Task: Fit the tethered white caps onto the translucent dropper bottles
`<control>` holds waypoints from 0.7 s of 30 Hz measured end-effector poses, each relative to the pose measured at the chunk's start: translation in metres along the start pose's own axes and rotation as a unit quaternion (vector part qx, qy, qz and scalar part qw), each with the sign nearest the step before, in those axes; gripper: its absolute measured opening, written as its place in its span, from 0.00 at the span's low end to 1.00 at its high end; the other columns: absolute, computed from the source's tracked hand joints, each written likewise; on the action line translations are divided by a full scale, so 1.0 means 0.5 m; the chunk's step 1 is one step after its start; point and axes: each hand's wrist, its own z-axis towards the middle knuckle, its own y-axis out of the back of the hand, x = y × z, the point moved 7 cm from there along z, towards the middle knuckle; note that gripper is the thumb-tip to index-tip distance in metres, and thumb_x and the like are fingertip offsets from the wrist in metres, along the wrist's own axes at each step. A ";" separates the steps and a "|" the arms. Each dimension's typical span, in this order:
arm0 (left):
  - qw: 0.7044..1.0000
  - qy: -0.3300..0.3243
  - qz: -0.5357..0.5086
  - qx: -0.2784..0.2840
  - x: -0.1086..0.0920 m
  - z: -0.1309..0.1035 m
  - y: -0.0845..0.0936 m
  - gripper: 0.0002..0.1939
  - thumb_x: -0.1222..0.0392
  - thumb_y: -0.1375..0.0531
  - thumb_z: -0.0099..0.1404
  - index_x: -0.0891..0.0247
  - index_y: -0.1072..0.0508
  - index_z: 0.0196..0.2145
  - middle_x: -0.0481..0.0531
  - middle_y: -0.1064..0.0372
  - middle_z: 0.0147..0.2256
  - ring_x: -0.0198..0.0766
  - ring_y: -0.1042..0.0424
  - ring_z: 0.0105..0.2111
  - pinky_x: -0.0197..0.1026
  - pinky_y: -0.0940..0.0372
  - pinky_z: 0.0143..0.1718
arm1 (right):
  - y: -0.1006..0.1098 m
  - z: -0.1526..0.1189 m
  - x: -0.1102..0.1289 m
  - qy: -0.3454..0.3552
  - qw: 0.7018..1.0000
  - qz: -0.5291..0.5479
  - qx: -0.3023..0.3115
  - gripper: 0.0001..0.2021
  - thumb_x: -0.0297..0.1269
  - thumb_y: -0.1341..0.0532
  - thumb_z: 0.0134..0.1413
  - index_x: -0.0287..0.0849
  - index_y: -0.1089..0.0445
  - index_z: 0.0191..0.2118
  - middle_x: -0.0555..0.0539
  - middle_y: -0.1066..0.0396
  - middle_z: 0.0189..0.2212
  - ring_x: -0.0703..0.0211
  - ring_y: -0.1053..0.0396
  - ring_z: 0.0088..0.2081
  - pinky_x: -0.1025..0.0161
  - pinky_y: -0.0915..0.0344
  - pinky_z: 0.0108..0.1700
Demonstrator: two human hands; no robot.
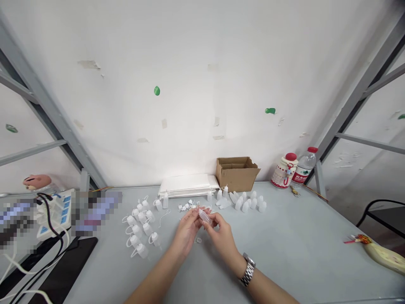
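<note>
A small translucent squeeze bottle (205, 217) is tilted between my two hands above the grey table. My left hand (186, 232) is closed, its fingertips at the bottle's upper end. My right hand (221, 237) pinches the body between thumb and fingers; a metal watch (248, 269) is on that wrist. Whether a tip or cap sits on the neck is hidden by my left fingers. A small clear ring-like piece (199, 240) lies just below my hands. Small white caps (186, 206) are scattered behind them.
Several capped bottles (147, 229) with strap loops stand to the left. Several uncapped bottles (245, 206) are behind to the right. White flat sheets (186, 185) and a cardboard box (238, 178) sit against the wall. A power strip (57, 213) with cables lies far left.
</note>
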 end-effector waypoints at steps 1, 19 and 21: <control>1.000 0.003 -0.005 0.000 0.002 -0.001 0.000 0.12 0.55 0.39 0.56 0.66 0.26 0.34 0.55 0.25 0.35 0.41 0.29 0.37 0.42 0.39 0.42 | 0.001 -0.003 0.005 0.027 0.999 -0.028 -0.007 0.08 0.41 0.42 0.52 0.42 0.32 0.32 0.48 0.31 0.28 0.59 0.38 0.29 0.61 0.39 0.34; 0.999 0.022 -0.011 0.021 0.018 0.008 0.005 0.14 0.55 0.37 0.55 0.64 0.24 0.38 0.55 0.26 0.35 0.39 0.30 0.36 0.42 0.40 0.41 | 0.004 0.007 0.007 -0.017 0.999 0.044 0.020 0.13 0.47 0.42 0.52 0.41 0.30 0.32 0.48 0.29 0.26 0.60 0.37 0.27 0.63 0.39 0.31; 1.000 0.000 0.016 0.001 0.009 0.012 0.015 0.14 0.55 0.36 0.54 0.65 0.23 0.36 0.55 0.26 0.33 0.39 0.31 0.34 0.41 0.41 0.40 | -0.002 0.015 0.004 -0.049 0.992 0.109 0.044 0.16 0.50 0.40 0.48 0.40 0.31 0.30 0.50 0.31 0.23 0.61 0.37 0.25 0.64 0.40 0.28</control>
